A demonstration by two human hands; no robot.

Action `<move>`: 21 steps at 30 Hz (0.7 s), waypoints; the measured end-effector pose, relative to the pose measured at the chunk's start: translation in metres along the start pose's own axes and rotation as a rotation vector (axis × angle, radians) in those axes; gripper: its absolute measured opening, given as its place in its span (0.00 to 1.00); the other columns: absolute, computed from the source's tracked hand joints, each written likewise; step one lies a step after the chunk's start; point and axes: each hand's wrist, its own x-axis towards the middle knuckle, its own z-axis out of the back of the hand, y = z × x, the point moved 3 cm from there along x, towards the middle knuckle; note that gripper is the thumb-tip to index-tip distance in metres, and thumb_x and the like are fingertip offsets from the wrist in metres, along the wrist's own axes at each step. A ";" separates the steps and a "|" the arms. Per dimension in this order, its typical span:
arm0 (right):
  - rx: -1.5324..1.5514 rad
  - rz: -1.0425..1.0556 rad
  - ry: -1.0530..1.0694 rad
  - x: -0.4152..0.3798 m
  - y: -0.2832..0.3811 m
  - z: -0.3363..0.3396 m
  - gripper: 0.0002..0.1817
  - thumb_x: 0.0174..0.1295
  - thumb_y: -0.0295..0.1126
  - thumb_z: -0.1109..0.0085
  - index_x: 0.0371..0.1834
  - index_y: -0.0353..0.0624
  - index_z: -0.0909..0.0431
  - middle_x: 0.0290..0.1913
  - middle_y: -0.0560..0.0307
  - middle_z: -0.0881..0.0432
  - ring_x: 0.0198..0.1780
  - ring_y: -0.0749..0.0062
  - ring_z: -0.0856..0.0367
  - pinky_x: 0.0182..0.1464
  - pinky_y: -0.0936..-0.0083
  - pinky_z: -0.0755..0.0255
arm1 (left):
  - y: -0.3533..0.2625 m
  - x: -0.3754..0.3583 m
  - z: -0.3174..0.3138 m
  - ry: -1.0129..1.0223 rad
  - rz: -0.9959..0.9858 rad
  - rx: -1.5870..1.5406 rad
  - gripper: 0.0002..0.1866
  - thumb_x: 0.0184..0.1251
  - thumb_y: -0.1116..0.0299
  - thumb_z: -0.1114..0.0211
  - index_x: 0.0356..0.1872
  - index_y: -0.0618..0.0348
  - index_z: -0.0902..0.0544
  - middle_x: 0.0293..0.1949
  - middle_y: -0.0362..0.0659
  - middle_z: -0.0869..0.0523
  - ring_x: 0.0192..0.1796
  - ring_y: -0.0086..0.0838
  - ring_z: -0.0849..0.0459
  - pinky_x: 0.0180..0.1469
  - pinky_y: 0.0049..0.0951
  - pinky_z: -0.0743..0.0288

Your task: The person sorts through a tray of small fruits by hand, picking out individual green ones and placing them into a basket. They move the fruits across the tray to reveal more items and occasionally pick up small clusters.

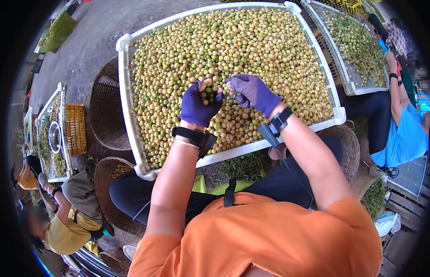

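Note:
A large white-framed mesh tray (125, 87) in front of me is heaped with small round fruits (261, 41), mostly pale yellow-tan with some green ones. Over its near half, my left hand (200, 105), in a purple glove with bare fingertips, is cupped palm up around several green fruits (209, 95). Close beside it, my right hand (252, 93), gloved the same way, has its thumb and fingers pinched together. What lies between those right fingertips is too small to make out.
Woven baskets (98, 111) stand left of the tray; a lower one (100, 184) holds some fruits. Another fruit tray (349, 85) is at right, beside a person in blue (402, 138). A person in yellow (71, 233) sits at left near a yellow crate (76, 129).

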 end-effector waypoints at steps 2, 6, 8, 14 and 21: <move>0.155 0.036 -0.064 -0.017 -0.002 -0.008 0.16 0.67 0.45 0.46 0.39 0.43 0.19 0.29 0.64 0.21 0.23 0.85 0.28 0.21 0.86 0.37 | 0.004 -0.001 -0.012 0.012 -0.002 -0.127 0.11 0.60 0.70 0.36 0.42 0.63 0.23 0.34 0.36 0.16 0.39 0.19 0.18 0.48 0.17 0.27; 0.052 0.293 -0.469 -0.017 -0.029 -0.019 0.20 0.68 0.49 0.50 0.35 0.43 0.20 0.30 0.63 0.20 0.29 0.81 0.25 0.32 0.80 0.30 | -0.003 -0.019 -0.042 -0.043 0.146 -0.872 0.13 0.68 0.58 0.45 0.39 0.58 0.22 0.35 0.44 0.18 0.45 0.36 0.18 0.52 0.37 0.24; 0.339 0.313 -0.584 -0.012 -0.050 -0.026 0.23 0.69 0.52 0.53 0.36 0.41 0.21 0.33 0.63 0.19 0.36 0.78 0.24 0.44 0.76 0.29 | 0.002 -0.034 -0.059 0.025 0.076 -0.930 0.23 0.71 0.47 0.52 0.41 0.57 0.21 0.43 0.48 0.16 0.48 0.39 0.18 0.54 0.41 0.25; 1.018 0.120 -0.452 -0.025 -0.052 -0.038 0.23 0.70 0.54 0.57 0.37 0.45 0.23 0.36 0.62 0.19 0.38 0.76 0.22 0.45 0.76 0.25 | -0.010 -0.047 -0.082 0.012 -0.202 -0.403 0.31 0.76 0.43 0.65 0.46 0.61 0.21 0.49 0.47 0.18 0.54 0.35 0.24 0.65 0.35 0.37; 1.498 0.215 -0.130 -0.020 -0.057 -0.028 0.19 0.69 0.52 0.60 0.36 0.50 0.26 0.35 0.60 0.19 0.40 0.68 0.20 0.45 0.70 0.24 | -0.030 -0.052 -0.080 0.168 -0.227 -0.613 0.37 0.75 0.40 0.68 0.67 0.64 0.37 0.66 0.49 0.31 0.71 0.38 0.38 0.75 0.39 0.52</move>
